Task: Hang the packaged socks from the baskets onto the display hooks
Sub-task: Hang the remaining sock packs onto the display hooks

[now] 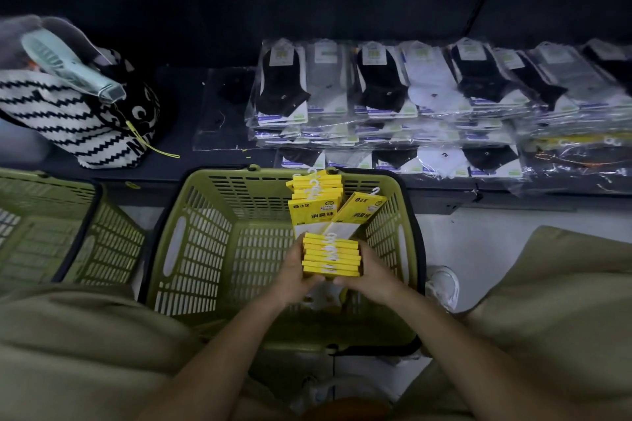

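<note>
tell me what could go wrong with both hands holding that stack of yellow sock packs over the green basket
The stack of yellow cardboard sock packs is only squeezed between the left hand and right hand, so middle packs could slip out into the green plastic mesh basket.
The white plastic hanger hooks on top sit crowded together and may tangle when hung.
The loose yellow pack just behind might get knocked over.
</note>
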